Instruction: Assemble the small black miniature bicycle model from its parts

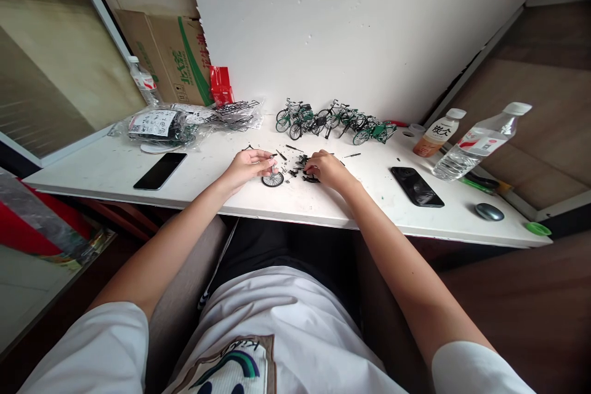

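Observation:
My left hand (249, 168) is closed in a pinch on a small model bicycle's front part, with its spoked black wheel (273, 180) hanging just below the fingertips. My right hand (325, 167) reaches down into a heap of small black bicycle parts (311, 178), its fingers curled together. What its fingertips grip is hidden among the parts. Between the two hands lie several tiny loose black pieces (293, 172). Slim dark pieces (294, 148) rest farther back on the white table (207, 178).
Several green-and-black model bicycles (336, 114) stand by the back wall. Plastic bags of parts (159, 125) lie at left, near a phone (160, 171). Right of my hands are another phone (417, 186), a computer mouse (489, 212), a water bottle (482, 144) and a drink bottle (438, 133).

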The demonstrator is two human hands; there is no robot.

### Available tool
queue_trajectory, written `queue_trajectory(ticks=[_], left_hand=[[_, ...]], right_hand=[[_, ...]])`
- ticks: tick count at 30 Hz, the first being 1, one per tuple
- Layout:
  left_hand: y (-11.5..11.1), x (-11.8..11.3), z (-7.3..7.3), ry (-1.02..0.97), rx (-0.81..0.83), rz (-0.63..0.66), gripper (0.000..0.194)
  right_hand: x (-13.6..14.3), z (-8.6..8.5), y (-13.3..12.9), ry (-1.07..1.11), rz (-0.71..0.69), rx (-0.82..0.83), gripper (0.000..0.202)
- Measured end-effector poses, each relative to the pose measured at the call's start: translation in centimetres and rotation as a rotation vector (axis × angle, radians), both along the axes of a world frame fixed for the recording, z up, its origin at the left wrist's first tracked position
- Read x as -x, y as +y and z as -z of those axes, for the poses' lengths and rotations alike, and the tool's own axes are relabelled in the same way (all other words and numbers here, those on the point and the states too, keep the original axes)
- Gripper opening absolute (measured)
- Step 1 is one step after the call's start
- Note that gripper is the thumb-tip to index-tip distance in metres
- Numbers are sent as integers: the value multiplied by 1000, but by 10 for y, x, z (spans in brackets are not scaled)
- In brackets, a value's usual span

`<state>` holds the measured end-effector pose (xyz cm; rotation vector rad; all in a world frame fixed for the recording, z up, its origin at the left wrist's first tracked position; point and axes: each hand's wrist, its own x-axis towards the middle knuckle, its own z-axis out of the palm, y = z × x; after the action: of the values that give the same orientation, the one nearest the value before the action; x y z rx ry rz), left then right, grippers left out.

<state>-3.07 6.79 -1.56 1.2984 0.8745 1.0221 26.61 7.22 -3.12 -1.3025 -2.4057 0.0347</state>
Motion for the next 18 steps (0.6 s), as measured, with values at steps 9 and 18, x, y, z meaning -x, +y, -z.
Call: queue_trajectory(ticks=[9, 18], left_hand=[[-3, -2, -1, 10, 4, 10, 56], [-1, -2, 1, -30, 9, 1, 55]], right_hand=[[3, -4, -4, 0, -13, 10, 28], [8, -5, -6, 97, -29, -50, 19]])
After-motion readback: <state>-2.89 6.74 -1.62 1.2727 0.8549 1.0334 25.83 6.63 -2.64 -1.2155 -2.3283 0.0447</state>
